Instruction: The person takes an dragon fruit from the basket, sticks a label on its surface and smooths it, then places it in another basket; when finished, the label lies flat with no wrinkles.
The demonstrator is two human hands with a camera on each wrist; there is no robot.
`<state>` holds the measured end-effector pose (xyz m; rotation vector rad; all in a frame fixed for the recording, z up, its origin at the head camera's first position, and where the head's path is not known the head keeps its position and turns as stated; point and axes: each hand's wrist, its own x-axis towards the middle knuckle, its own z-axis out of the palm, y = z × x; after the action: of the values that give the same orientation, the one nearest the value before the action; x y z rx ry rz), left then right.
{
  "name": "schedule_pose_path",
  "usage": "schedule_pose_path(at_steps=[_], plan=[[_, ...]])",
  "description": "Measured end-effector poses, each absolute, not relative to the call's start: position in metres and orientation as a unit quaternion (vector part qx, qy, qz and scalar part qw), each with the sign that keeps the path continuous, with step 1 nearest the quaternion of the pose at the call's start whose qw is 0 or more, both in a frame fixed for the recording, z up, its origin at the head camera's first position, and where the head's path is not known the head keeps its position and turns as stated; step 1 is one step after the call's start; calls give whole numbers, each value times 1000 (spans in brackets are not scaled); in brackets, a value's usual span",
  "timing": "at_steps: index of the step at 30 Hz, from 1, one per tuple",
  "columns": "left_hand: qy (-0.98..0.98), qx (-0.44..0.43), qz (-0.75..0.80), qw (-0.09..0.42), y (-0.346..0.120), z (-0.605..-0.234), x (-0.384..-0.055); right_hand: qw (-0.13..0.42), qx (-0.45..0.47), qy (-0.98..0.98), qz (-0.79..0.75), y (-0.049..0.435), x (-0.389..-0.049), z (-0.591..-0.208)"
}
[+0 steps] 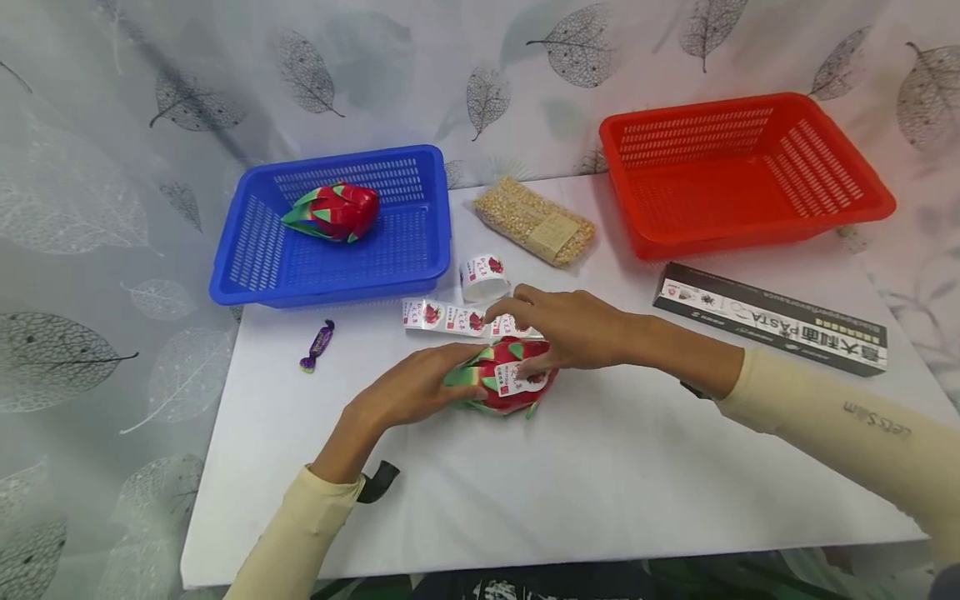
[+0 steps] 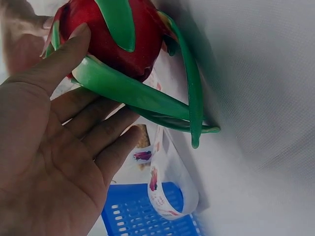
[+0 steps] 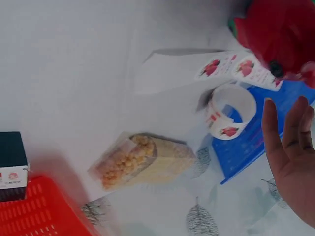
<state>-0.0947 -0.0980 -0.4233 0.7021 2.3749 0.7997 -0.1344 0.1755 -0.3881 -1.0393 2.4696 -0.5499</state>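
A red dragon fruit (image 1: 491,360) with green scales lies on the white table in the head view. My left hand (image 1: 411,387) holds its leafy end, thumb against the red skin and fingers underneath in the left wrist view. A white label (image 1: 516,382) with a fruit picture is on its upper side. My right hand (image 1: 581,329) presses that label, its other fingers stretched over the fruit. Just behind lies a label strip (image 1: 444,317), unrolled from a label roll (image 1: 483,279) standing on edge. The fruit's underside is hidden.
Behind left, a blue basket (image 1: 330,293) contains another dragon fruit (image 1: 345,210). A red basket (image 1: 738,237) stands at the back right. Between them lies a bag of corn kernels (image 1: 525,212). A pasta box (image 1: 772,317) is on the right, a purple-wrapped candy (image 1: 318,345) on the left.
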Motion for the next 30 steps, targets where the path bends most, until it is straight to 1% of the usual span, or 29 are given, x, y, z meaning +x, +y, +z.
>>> schedule_pose_path(at_steps=[4,8,11,14,16,19,24,27,30], plan=[[880,262,296,265,-97,-423,-94,267,-343,873,-224,185,-145,-397],[880,260,298,263,-97,-423,-94,310,-334,854,-251,199,-157,-410],[880,255,301,264,-97,-423,-94,352,-322,832,-283,207,-164,-420],[879,255,303,264,-98,-423,-94,384,-318,811,-305,211,-169,-424],[878,258,305,263,-98,-424,-94,388,-313,808,-314,211,-169,-424],[877,264,305,261,-98,-424,-95,376,-311,808,-330,204,-166,-420],[876,267,309,258,-99,-424,-96,364,-335,803,-333,177,-154,-414],[875,266,312,257,-100,-424,-95,363,-350,798,-330,166,-151,-417],[875,269,311,256,-99,-425,-95,371,-345,791,-343,163,-151,-420]])
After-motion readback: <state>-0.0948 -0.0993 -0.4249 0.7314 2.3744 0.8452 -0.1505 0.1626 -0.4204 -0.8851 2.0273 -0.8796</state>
